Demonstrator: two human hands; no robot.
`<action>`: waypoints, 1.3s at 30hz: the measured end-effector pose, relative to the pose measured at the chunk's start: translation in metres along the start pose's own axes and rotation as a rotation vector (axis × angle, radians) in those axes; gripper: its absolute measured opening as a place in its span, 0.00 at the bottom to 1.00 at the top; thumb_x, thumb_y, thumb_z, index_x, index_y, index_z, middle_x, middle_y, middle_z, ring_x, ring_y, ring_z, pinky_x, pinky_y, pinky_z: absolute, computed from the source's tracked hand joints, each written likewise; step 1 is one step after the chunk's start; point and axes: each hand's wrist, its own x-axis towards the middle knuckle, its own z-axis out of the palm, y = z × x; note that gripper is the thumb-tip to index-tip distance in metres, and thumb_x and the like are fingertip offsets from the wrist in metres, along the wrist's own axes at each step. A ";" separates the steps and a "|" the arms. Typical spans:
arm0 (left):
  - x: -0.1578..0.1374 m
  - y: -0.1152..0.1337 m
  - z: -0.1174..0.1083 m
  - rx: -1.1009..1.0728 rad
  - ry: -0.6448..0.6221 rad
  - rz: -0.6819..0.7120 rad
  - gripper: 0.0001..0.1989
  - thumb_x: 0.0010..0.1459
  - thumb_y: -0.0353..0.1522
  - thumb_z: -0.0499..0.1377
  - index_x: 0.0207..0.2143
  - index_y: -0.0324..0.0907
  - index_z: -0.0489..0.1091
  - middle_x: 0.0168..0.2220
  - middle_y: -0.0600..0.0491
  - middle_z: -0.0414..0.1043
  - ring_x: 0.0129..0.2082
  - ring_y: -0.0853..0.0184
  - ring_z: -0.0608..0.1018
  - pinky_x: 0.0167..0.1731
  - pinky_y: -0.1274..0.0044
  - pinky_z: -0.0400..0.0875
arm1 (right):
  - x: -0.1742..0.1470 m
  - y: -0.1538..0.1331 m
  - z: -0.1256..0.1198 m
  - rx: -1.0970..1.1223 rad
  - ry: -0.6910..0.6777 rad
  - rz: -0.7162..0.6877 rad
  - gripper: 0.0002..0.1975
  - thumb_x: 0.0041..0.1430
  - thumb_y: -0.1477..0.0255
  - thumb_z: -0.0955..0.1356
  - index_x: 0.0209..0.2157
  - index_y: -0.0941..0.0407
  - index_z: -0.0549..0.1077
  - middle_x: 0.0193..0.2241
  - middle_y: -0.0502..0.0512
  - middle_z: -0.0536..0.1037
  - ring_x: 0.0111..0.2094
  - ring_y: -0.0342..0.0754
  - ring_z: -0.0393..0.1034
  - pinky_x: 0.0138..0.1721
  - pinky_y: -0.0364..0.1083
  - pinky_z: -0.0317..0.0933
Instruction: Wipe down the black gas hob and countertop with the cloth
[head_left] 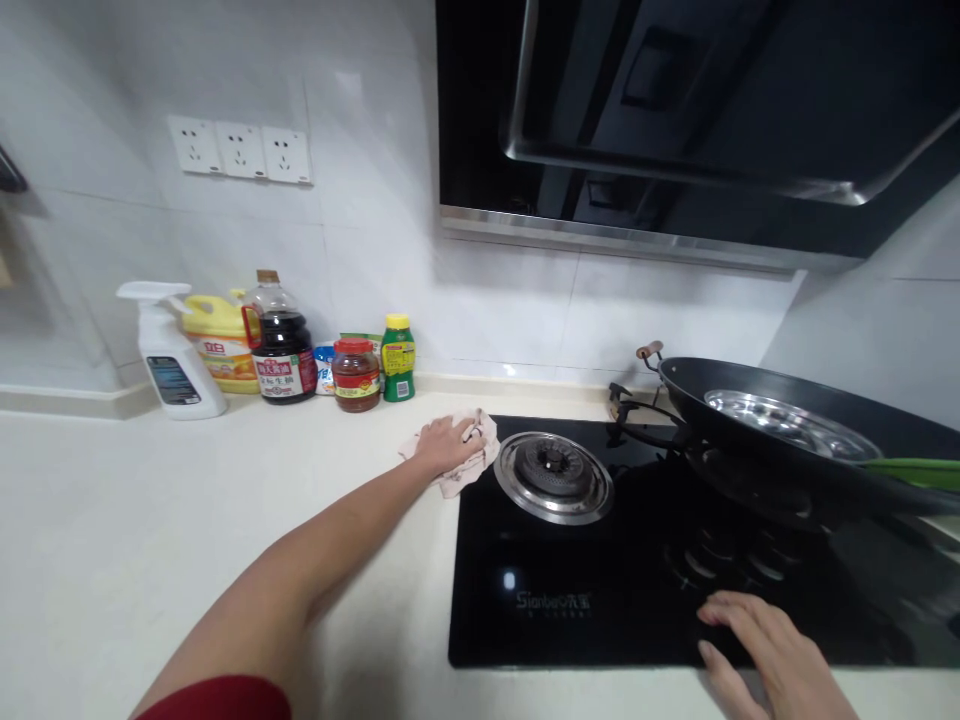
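Note:
My left hand point(444, 446) presses a crumpled pale pink cloth point(459, 478) with dark spots against the counter, at the back left corner of the black gas stove point(510, 600). Part of the cloth laps over the stove's edge, just left of the round metal burner point(553, 477). Over the stove's front edge is my right hand point(772, 640), with nothing held and a gap between thumb and fingers. It is close to the dark control knobs point(709, 555). Whether its fingertips touch the glass I cannot tell.
A big black wok point(690, 385) holding a shiny metal lid or bowl point(795, 425) sits on the stove's right side. Along the wall stand a spray bottle point(176, 355), a soy sauce bottle point(283, 350), a red-lidded jar point(356, 378) and a green bottle point(398, 362). A range hood point(660, 120) hangs above.

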 end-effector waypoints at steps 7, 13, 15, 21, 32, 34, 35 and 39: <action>-0.034 0.020 -0.001 -0.013 -0.016 -0.058 0.41 0.58 0.63 0.46 0.69 0.59 0.59 0.71 0.47 0.57 0.67 0.40 0.61 0.62 0.54 0.55 | -0.004 -0.007 -0.001 0.034 -0.098 0.075 0.14 0.65 0.58 0.64 0.46 0.49 0.72 0.48 0.55 0.77 0.49 0.55 0.73 0.47 0.55 0.66; -0.071 0.034 -0.008 -0.039 -0.029 -0.056 0.40 0.57 0.62 0.48 0.69 0.62 0.58 0.72 0.49 0.53 0.68 0.39 0.58 0.63 0.51 0.52 | 0.002 -0.018 -0.008 0.053 -0.085 0.084 0.13 0.65 0.58 0.63 0.45 0.50 0.71 0.47 0.56 0.76 0.47 0.55 0.72 0.46 0.55 0.65; -0.084 0.037 -0.009 -0.047 -0.032 -0.049 0.40 0.57 0.62 0.48 0.69 0.63 0.58 0.72 0.49 0.53 0.69 0.39 0.57 0.63 0.51 0.52 | 0.003 -0.021 -0.009 0.050 -0.087 0.089 0.13 0.65 0.59 0.63 0.45 0.50 0.72 0.47 0.56 0.76 0.47 0.55 0.72 0.46 0.55 0.65; -0.120 0.053 -0.015 -0.070 -0.046 0.005 0.39 0.56 0.61 0.51 0.67 0.62 0.62 0.73 0.48 0.51 0.70 0.38 0.55 0.64 0.49 0.51 | 0.005 -0.026 -0.012 0.046 -0.105 0.102 0.12 0.65 0.61 0.63 0.44 0.51 0.72 0.46 0.55 0.76 0.46 0.54 0.71 0.45 0.54 0.63; -0.208 0.057 -0.032 -0.102 -0.026 0.203 0.30 0.61 0.54 0.54 0.63 0.58 0.68 0.72 0.49 0.55 0.71 0.51 0.58 0.65 0.57 0.56 | 0.002 -0.026 -0.014 0.113 -0.117 0.137 0.15 0.65 0.60 0.62 0.45 0.51 0.73 0.48 0.56 0.75 0.49 0.55 0.69 0.49 0.55 0.63; -0.224 0.054 -0.035 -0.107 -0.023 0.229 0.30 0.62 0.53 0.55 0.63 0.57 0.68 0.72 0.49 0.55 0.71 0.51 0.58 0.66 0.57 0.56 | 0.001 -0.026 -0.014 0.121 -0.110 0.140 0.15 0.66 0.59 0.62 0.46 0.51 0.73 0.49 0.56 0.75 0.50 0.55 0.70 0.49 0.55 0.63; -0.231 0.053 -0.037 -0.110 -0.026 0.242 0.30 0.62 0.53 0.55 0.64 0.56 0.67 0.72 0.48 0.55 0.71 0.50 0.58 0.66 0.56 0.56 | 0.000 -0.026 -0.014 0.125 -0.105 0.139 0.16 0.66 0.59 0.62 0.46 0.51 0.74 0.49 0.56 0.75 0.50 0.55 0.70 0.49 0.55 0.64; -0.256 0.049 -0.043 -0.125 -0.040 0.280 0.30 0.60 0.48 0.60 0.64 0.55 0.68 0.72 0.48 0.56 0.71 0.49 0.59 0.65 0.56 0.57 | -0.002 -0.024 -0.011 0.141 -0.090 0.126 0.17 0.67 0.59 0.61 0.48 0.52 0.73 0.50 0.57 0.75 0.51 0.55 0.70 0.52 0.56 0.63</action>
